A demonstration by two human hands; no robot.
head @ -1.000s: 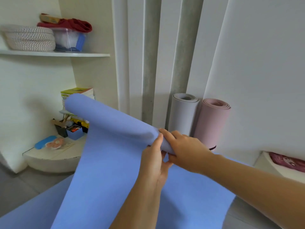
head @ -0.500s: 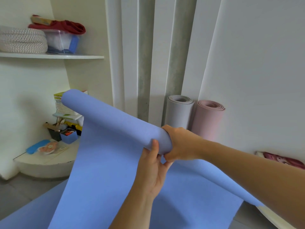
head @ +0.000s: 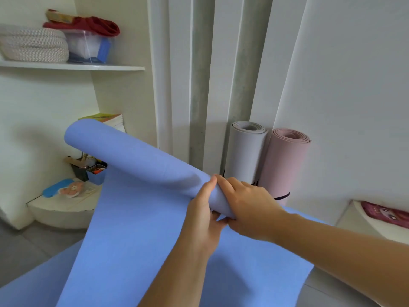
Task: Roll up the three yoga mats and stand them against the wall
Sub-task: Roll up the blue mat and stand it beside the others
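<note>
Against wall [head: 354, 85]: grey mat [head: 245, 156], pink mat [head: 285, 167] rolled upright | left hand [head: 201, 211], right hand [head: 250, 207]: grip clamped on smooth blue mat [head: 132, 156]

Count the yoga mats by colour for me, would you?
Blue mat: 1, partly rolled, gripped by the left hand and right hand
Grey mat: 1, rolled, standing at the wall
Pink mat: 1, rolled, standing beside it
Total: 3

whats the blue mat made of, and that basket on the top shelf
The blue mat looks like soft, matte foam or rubber: it curls smoothly into a roll, drapes without creasing and shows no shine. The basket seems to be coiled from thick off-white rope, probably cotton, judging by its stacked, bumpy ridges.
</note>
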